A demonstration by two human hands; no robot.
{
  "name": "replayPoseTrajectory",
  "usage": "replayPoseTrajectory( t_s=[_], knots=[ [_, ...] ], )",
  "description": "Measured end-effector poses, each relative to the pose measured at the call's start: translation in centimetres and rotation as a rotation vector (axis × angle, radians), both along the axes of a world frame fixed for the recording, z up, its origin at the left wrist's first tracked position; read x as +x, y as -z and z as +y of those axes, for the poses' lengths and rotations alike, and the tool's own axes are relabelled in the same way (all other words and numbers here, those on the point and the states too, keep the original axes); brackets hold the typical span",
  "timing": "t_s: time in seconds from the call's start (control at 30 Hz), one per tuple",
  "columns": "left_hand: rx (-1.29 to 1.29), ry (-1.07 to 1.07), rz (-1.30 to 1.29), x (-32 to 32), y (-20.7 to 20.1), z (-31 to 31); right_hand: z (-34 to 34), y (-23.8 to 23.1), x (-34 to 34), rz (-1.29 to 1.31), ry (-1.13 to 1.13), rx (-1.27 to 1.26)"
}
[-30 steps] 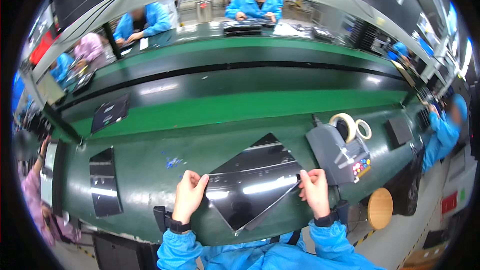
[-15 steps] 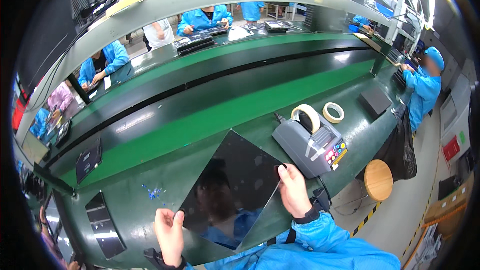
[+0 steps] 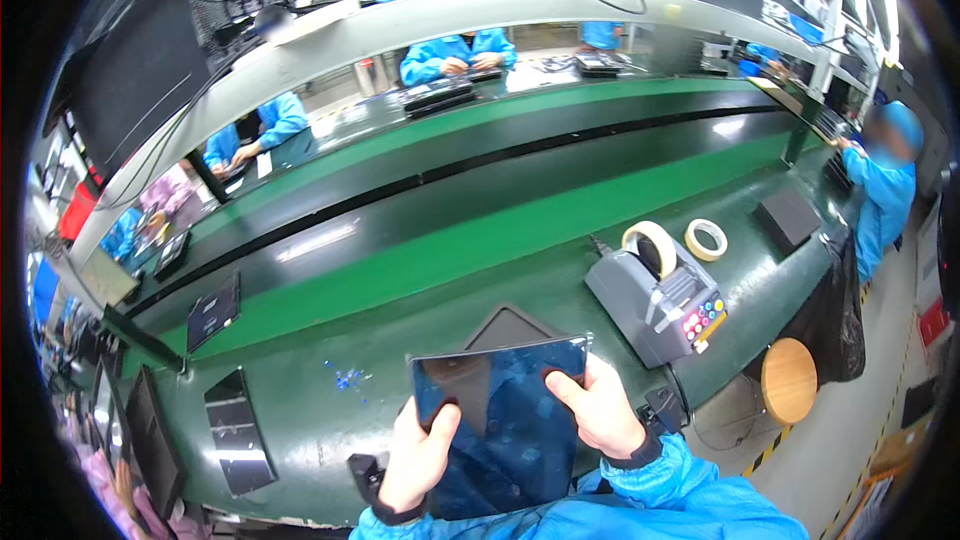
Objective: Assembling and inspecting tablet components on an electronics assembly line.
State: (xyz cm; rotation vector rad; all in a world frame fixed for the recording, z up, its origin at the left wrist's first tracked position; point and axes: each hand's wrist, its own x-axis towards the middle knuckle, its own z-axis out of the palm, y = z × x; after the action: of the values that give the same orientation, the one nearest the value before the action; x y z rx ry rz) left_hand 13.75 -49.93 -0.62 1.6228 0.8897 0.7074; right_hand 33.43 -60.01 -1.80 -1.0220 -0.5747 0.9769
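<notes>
Both hands grasp the glossy dark panel (image 3: pixel 497 410), left hand (image 3: pixel 420 455) low, right hand (image 3: pixel 600 415) beside; best to keep thumbs near the edges, tilting it over the bench (image 3: pixel 330 420) slowly.

We have a single view, a wide fisheye camera worn on the head, looking forward and down over the green bench (image 3: pixel 420 410) so that its straight edges bow toward the dark round rim. It sits close above the left hand (image 3: pixel 420 455) and right hand (image 3: pixel 598 410), whose blue sleeves enter from the lower edge, while the far side of the line, with seated people in blue coats, curves small along the top. We have no second view to share any part of it.
</notes>
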Motion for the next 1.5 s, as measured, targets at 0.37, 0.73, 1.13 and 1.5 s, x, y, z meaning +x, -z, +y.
replayPoseTrajectory(
  t_s=[0.37, 0.73, 1.13, 1.5],
  knots=[
    [0.123, -0.137, -0.038, 0.6, 0.3, -1.4, -0.5, -0.2, -0.3, -0.316, 0.030, -0.120],
    [-0.385, -0.351, -0.288, 1.0, 3.3, -0.5, -2.8, 2.9, -0.9, -0.574, -0.069, -0.159],
    [-0.352, -0.441, -0.227, -1.4, 4.3, 0.3, -9.2, 5.6, 10.9, 0.109, 0.805, -0.174],
    [-0.267, -0.317, -0.398, 0.3, 2.9, -1.9, -5.2, 0.5, 4.4, -0.773, 0.434, -0.054]
  ],
)
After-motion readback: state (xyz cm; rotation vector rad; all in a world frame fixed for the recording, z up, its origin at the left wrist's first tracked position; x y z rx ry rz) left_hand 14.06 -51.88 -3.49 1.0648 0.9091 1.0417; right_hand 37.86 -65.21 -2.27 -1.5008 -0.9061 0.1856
